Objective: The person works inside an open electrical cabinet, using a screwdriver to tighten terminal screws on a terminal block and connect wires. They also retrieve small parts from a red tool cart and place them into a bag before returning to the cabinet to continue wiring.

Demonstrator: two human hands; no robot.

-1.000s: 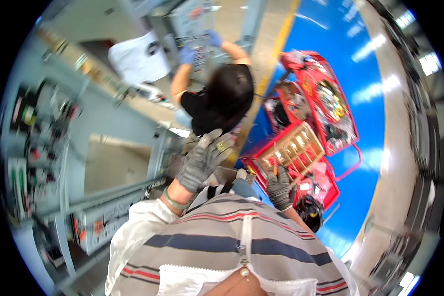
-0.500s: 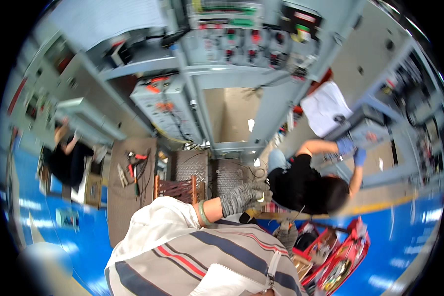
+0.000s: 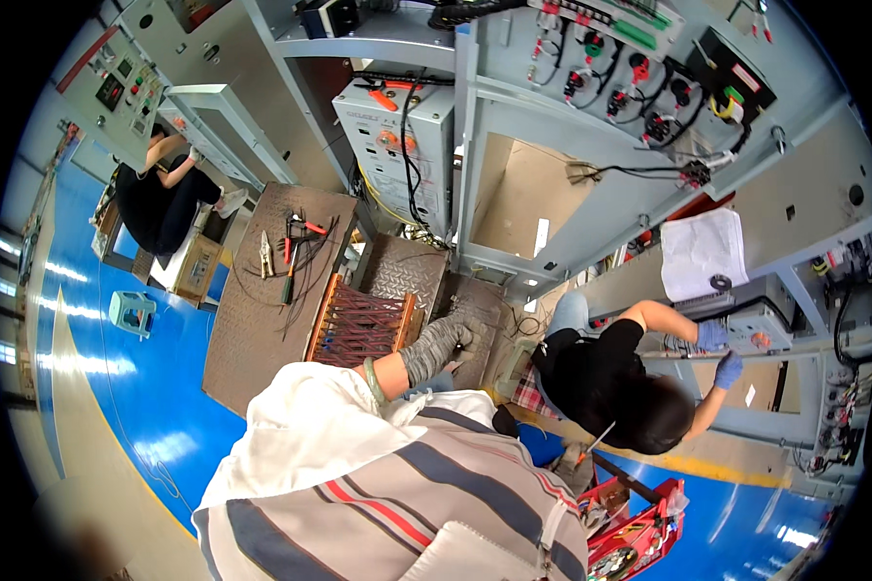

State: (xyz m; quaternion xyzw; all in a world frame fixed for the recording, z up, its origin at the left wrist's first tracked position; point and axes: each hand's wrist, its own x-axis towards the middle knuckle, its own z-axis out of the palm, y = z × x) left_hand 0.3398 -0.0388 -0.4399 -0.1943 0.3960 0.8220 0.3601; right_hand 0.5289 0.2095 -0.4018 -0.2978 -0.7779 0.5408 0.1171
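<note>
Left hand (image 3: 443, 345) in grey knit glove, fingers loosely curled, gripping nothing visible, hovering over dark tread plate (image 3: 475, 324). Orange-framed wire rack (image 3: 360, 325) just left of the plate. Pliers (image 3: 264, 254) on brown mat further left. Co-worker in black (image 3: 606, 382) crouches right of plate. Right hand not visible.

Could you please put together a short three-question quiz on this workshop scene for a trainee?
1. True or false: the left hand wears a grey knit glove.
2. What colour gloves does the crouching co-worker at the grey cabinet wear: A red, B blue, C white?
3. On what do the pliers lie?

Key: 1 true. 2 B. 3 The brown steel plate, beside loose wires.
</note>
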